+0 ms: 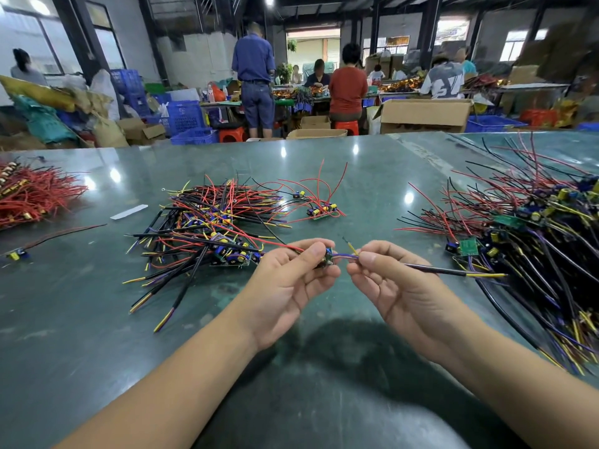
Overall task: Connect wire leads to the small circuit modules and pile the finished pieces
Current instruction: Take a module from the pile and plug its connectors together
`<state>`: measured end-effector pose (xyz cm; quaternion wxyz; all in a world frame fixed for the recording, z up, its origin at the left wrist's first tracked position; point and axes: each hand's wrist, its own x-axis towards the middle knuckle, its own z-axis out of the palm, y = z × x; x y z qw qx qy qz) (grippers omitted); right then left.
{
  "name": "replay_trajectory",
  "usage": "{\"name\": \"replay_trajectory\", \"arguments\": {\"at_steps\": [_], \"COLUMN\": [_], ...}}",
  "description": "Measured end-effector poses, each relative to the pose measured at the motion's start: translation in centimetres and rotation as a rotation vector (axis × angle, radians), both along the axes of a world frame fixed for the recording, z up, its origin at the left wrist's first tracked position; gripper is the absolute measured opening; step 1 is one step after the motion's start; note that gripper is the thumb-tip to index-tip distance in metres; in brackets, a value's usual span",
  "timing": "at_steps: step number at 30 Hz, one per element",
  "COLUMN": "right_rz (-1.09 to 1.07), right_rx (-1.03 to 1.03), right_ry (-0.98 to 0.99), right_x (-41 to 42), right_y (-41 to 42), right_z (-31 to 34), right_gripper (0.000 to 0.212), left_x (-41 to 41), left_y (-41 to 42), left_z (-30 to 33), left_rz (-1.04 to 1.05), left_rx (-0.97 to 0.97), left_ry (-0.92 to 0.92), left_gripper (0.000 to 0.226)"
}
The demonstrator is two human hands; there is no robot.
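Left hand pinches the little circuit module, right hand at its 3 o'clock pinches the black wire lead, both held just above the table.

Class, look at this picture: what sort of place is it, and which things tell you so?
Most likely a small electronics assembly workshop. Heaps of wired circuit modules lie on a long green table, other workers sit at benches behind, and cardboard boxes stand around.
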<state>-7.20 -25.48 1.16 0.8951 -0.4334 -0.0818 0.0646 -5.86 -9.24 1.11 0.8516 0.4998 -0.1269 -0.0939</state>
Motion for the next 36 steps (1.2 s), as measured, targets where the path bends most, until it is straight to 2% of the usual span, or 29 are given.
{"name": "replay_trajectory", "arguments": {"at_steps": [3, 7, 10, 14, 17, 19, 23, 29, 36], "right_rz": [0.075, 0.014, -0.102, -0.178, -0.147, -0.127, -0.062, -0.054, -0.003], "right_rx": [0.063, 0.0, -0.082, -0.31, -0.359, -0.333, -0.17, -0.138, 0.01], "right_ry": [0.019, 0.039, 0.06, -0.01, -0.055, -0.062, 0.063, 0.207, 0.161], "right_x": [-0.2, -0.1, 0.2, -0.1, -0.4, -0.5, -0.6, -0.2, -0.1], "right_y": [-0.3, -0.1, -0.1, 0.2, 0.7, 0.7, 0.3, -0.2, -0.5], "right_z": [0.4, 0.3, 0.0, -0.3, -0.3, -0.2, 0.0, 0.0, 0.0], "right_gripper": [0.012, 0.012, 0.018, 0.022, 0.023, 0.024, 0.023, 0.029, 0.022], "left_x": [-0.1, 0.0, -0.1, -0.3, -0.1, 0.0, 0.0, -0.1, -0.3], "left_y": [0.0, 0.3, 0.2, -0.7, -0.9, -0.8, -0.5, -0.2, -0.2], "left_z": [0.2, -0.1, -0.3, -0.9, -0.9, -0.6, -0.8, -0.7, -0.4], "left_rz": [-0.034, -0.034, -0.005, 0.176, 0.231, 0.158, 0.047, 0.091, 0.062], "left_rx": [-0.031, 0.03, 0.106, 0.363, 0.292, 0.197, 0.247, 0.221, 0.262], "left_ry": [-0.008, -0.006, -0.034, -0.11, -0.04, 0.018, 0.033, -0.003, -0.03], "left_gripper": [0.014, 0.015, 0.009, 0.017, 0.023, 0.006, 0.019, 0.011, 0.013]}}
